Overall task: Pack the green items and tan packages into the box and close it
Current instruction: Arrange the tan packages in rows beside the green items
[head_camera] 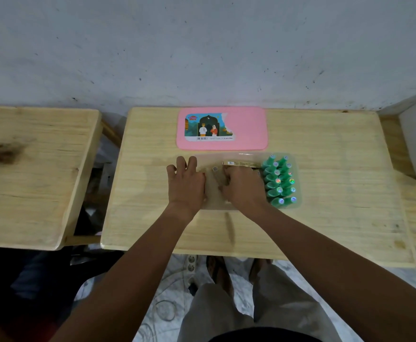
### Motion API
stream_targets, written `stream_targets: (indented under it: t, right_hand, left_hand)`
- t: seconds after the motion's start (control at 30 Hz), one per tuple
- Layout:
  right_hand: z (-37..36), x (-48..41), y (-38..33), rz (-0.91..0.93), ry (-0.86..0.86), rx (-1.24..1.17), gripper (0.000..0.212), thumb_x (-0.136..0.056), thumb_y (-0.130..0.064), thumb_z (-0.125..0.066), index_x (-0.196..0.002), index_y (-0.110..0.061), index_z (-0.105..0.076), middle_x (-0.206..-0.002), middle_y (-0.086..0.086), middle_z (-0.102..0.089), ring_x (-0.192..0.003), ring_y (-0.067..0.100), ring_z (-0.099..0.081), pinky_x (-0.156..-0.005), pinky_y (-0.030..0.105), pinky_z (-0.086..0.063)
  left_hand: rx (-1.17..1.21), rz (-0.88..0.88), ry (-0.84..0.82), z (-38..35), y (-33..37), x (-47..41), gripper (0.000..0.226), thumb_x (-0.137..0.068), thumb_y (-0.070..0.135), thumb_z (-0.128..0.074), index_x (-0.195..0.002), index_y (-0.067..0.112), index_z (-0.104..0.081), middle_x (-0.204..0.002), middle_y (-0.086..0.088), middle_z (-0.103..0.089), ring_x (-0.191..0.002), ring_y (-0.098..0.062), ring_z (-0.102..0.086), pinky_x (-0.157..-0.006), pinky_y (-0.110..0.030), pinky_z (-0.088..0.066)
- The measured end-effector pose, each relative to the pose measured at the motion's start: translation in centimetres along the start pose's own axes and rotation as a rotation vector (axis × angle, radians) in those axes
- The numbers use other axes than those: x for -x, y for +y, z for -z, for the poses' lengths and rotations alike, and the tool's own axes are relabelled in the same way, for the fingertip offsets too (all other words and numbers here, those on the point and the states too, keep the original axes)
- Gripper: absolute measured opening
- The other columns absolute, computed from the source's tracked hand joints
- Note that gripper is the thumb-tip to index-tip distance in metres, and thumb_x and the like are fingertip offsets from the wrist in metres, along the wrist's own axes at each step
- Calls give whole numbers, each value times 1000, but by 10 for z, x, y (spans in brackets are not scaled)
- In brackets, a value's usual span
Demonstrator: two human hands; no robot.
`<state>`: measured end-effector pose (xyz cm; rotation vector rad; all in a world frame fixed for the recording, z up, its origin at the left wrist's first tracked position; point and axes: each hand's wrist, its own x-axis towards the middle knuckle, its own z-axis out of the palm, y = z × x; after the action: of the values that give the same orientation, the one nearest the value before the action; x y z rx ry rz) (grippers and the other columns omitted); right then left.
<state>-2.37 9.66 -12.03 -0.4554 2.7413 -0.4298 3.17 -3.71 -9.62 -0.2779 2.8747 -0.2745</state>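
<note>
While both hands press tan packages [214, 174] inside the clear box [298, 193] mid-worktop [325, 218], left hand [186, 182] fingers spread; right hand [245, 187] fingers curled on packages, beside green bottles [279, 180].

The pink lid [222, 128] carries a picture label [208, 127] with a barcode and a blurred line, seemingly ending "5 pcs". Stickers on the green items [279, 181] beside it are unreadable.
</note>
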Motion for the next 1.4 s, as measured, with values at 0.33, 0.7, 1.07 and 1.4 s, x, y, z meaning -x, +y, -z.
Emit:
stream_targets:
  t: [0.33, 0.7, 1.07, 1.4]
  right_hand:
    - [-5, 6, 1, 5, -87, 100, 21, -77, -31, -64, -92, -19, -72, -92, 9, -68, -87, 32, -68, -69, 36, -53]
    - [16, 0, -4, -572, -469, -1030, 5, -87, -3, -66, -85, 0, -69, -64, 11, -67, -40, 13, -55, -39, 19, -44]
    - [18, 1, 11, -435, -712, -1367, 16, -95, 1, -55, -95, -6, -69, -83, 6, -74, -64, 10, -70, -68, 24, -61]
    - [0, -11, 0, -303, -404, -798, 8, -80, -8, -74, -76, -1, -72, -75, 17, -73, -64, 27, -72, -68, 41, -62]
  left_hand:
    - [121, -28, 1, -7, -1, -5, 25, -69, 31, -75, -93, 27, -73, -125, 2, -47, -116, -32, -33, -90, -43, -21]
    - [628, 98, 131, -4, -4, -3, 26, -91, 27, -60, -114, 35, -68, -95, 15, -69, -128, -22, -31, -95, -41, -17]
    - [1085, 354, -40, 6, 0, -17, 23, -83, 37, -69, -105, 41, -66, -81, 21, -73, -91, 5, -60, -92, -41, -25]
    - [784, 215, 53, -5, -6, -14, 17, -83, 24, -65, -88, 38, -73, -76, 19, -66, -104, -3, -60, -103, -46, -16]
